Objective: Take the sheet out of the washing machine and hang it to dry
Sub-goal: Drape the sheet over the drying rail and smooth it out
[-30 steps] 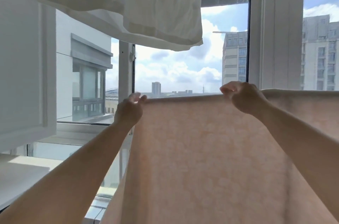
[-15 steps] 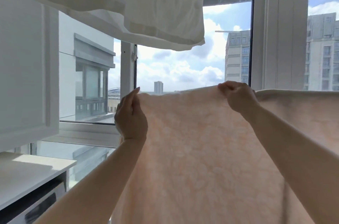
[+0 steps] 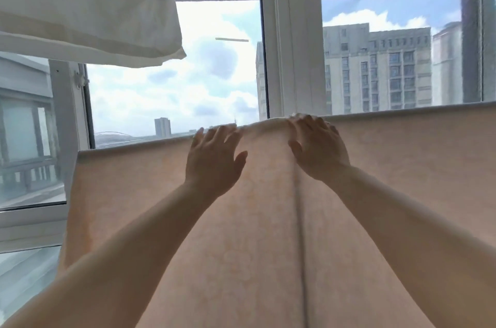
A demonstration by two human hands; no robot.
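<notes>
I see sheet (image 3: 268, 220) draped over a hidden rail | left hand (image 3: 214, 158), right hand (image 3: 319, 148) flat, fingers spread, smoothing its top fold.

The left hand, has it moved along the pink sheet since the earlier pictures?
Yes. The left hand has moved right along the pink sheet, away from the sheet's left edge, toward the white window post.

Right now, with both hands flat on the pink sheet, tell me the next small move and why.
Probably sweep the left hand and right hand apart along the top edge. The pink sheet already hangs draped, but a small hump rises between the open hands and a vertical crease runs down below the right hand.
</notes>
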